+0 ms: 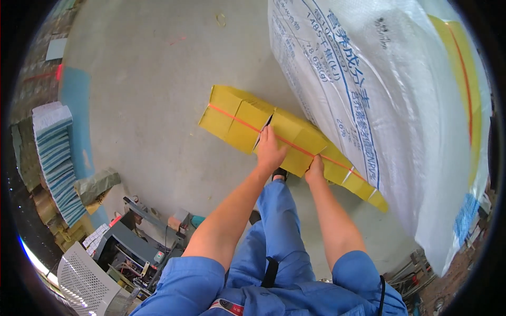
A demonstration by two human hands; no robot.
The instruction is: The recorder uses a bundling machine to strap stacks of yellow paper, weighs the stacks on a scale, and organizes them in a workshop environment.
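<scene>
"Handling a yellow bundle, stretched from ten o'clock to four: how firm the grip?"

"Right hand clutches its near edge; left hand dips into a gap, closure impossible to tell. Support both halves evenly, probably, sparing the orange strap."

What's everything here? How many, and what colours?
Yellow packages: several, yellow, centre
Strap: one, orange, across the packages
Sack: one, white and blue, right
Yellow piece: one, yellow, far right
Stacked pile: one, white and blue, left
Wrapped bundle: one, greyish, beside the pile
Machine: one, dark grey, lower left
Perforated panel: one, grey, lower left
Floor: one, grey, underneath
Floor stripe: one, blue, left
Trousers: one pair, blue, bottom
Left hand: one, bare, on packages
Right hand: one, bare, on packages
</scene>
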